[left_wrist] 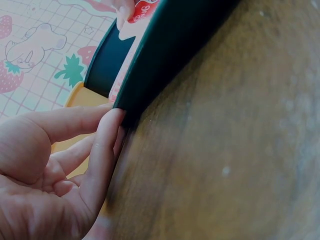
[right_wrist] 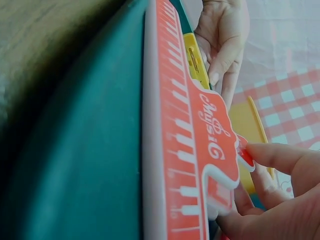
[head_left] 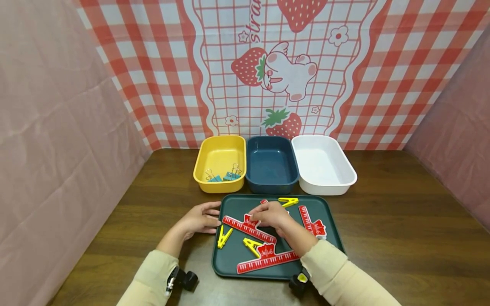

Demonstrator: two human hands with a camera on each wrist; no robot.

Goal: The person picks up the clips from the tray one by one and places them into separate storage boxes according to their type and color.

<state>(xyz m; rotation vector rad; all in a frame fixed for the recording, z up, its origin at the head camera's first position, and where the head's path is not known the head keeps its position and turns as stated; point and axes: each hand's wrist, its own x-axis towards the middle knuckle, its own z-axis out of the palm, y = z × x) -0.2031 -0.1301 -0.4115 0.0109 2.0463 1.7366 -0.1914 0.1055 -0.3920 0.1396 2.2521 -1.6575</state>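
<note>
My left hand (head_left: 199,219) is at the left side of the dark green tray (head_left: 226,260), its thumb and a finger pinching the rim in the left wrist view. Over the tray, my right hand (head_left: 272,216) pinches the handle of a long red music clip (head_left: 249,229) printed with piano keys. Another red music clip (head_left: 260,265) lies nearer the front, and one more (head_left: 307,219) is at the right. A small red piece (head_left: 264,202) shows behind my right hand, mostly hidden. Yellow clothespins lie on the tray: left (head_left: 223,237), middle (head_left: 250,245) and back (head_left: 288,201).
Behind the tray stand three bins side by side: a yellow bin (head_left: 199,170) holding teal binder clips (head_left: 231,175), a dark blue bin (head_left: 272,182) and a white bin (head_left: 325,185). Checked cloth (head_left: 164,85) hangs at the back, pink cloth at both sides.
</note>
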